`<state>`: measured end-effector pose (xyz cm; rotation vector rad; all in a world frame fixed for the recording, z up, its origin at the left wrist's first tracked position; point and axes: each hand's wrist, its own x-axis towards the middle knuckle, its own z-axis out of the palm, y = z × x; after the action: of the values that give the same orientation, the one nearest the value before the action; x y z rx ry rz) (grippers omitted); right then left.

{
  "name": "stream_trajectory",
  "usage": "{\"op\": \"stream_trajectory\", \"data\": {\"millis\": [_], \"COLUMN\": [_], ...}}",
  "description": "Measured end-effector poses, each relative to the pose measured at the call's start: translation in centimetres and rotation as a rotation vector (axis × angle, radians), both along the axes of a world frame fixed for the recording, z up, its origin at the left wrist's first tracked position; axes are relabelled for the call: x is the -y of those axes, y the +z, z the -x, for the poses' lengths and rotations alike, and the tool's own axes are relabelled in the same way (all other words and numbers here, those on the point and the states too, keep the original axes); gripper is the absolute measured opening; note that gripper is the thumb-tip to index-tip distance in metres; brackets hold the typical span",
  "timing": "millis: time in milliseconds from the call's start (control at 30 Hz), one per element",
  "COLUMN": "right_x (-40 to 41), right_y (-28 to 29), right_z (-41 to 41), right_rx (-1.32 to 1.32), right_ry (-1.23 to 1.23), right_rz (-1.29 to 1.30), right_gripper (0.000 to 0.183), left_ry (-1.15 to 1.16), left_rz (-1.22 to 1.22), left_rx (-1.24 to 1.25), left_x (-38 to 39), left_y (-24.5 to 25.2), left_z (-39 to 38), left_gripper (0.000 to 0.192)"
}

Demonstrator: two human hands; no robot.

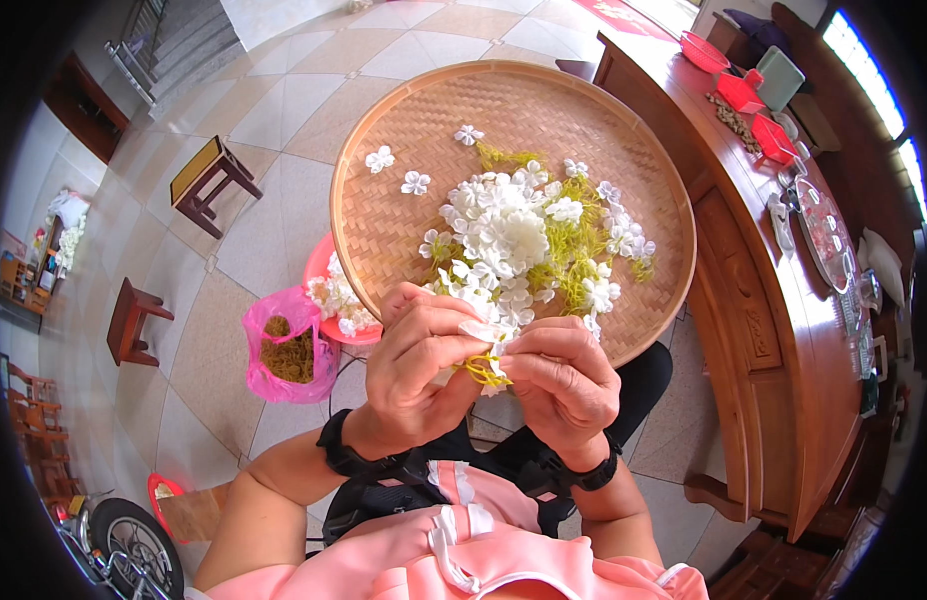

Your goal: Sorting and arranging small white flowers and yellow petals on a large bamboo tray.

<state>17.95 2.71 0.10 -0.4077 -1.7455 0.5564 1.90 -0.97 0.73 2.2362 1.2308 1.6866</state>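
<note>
My left hand (422,367) and my right hand (565,375) meet over the near rim of a round woven bamboo tray (403,112). Between their fingertips is a white artificial flower with yellow-green stems (482,369); both hands pinch parts of it. Just beyond them on the tray lies a heap of white artificial flowers (505,225) mixed with yellow-green artificial sprigs (572,240). A few single white blossoms (415,182) lie apart on the tray's left side.
Left of the tray are a red basin of white flowers (332,300) and a pink plastic bag (257,367) holding brownish-green strands. Two wooden stools (137,322) and a motorcycle wheel (137,551) stand farther left. A wooden counter (756,300) with baskets and glassware curves along the right.
</note>
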Motion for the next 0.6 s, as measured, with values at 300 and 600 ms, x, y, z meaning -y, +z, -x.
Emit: {"op": "stream_trajectory", "data": {"millis": [300, 600], "right_x": [-0.5, -0.6], "right_y": [-0.2, -0.4], "right_z": [-0.8, -1.3], "right_rx": [0.05, 0.113], "right_ry": [-0.046, -0.142], "right_rz": [-0.062, -0.16], "right_gripper": [0.029, 0.03], "left_ry": [-0.147, -0.199], "left_rz": [0.171, 0.257], "left_rx": [0.234, 0.405], "left_x": [-0.7, -1.0], "left_y": [-1.2, -2.7], "left_z": [0.0, 0.4], "left_gripper": [0.014, 0.015]}}
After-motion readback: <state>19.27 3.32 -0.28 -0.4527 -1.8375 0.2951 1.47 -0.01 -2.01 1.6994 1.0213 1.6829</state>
